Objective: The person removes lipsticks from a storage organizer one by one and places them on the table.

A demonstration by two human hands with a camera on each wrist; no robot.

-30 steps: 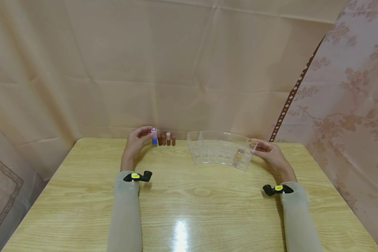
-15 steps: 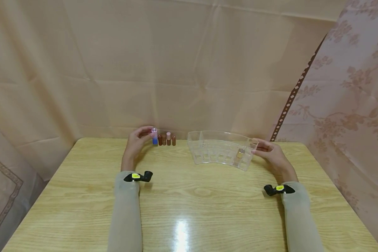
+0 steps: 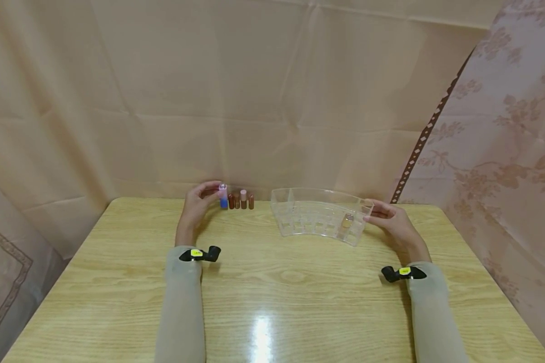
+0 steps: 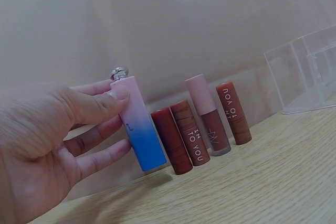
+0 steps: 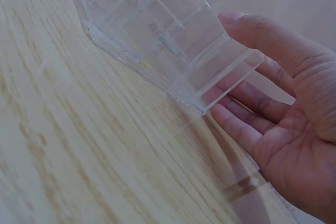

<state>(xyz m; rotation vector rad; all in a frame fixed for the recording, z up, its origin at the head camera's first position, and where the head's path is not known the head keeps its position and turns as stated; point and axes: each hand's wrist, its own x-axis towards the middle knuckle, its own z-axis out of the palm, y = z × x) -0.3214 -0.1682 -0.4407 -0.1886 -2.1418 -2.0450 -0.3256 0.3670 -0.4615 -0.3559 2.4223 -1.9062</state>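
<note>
My left hand (image 3: 195,204) pinches an upright lipstick tube (image 4: 139,124), pink at the top fading to blue, with a silver ring-like top. Right of it stands a row of lip products: a dark red tube (image 4: 172,141), a brown tube (image 4: 190,132) lettered "IN TO YOU", a lip gloss (image 4: 210,116) with a pink cap, and another brown lettered tube (image 4: 234,113). My right hand (image 3: 392,222) grips the right end of a clear, curved cosmetics organizer (image 3: 311,233), thumb on its near side. A gold-coloured item (image 3: 347,220) sits in a right-hand compartment.
Everything stands near the back edge of a wood-grain table (image 3: 281,282). A beige cloth (image 3: 254,101) hangs right behind it, and a floral cloth (image 3: 522,136) hangs on the right. A black wrist camera (image 3: 200,253) is strapped to the left sleeve.
</note>
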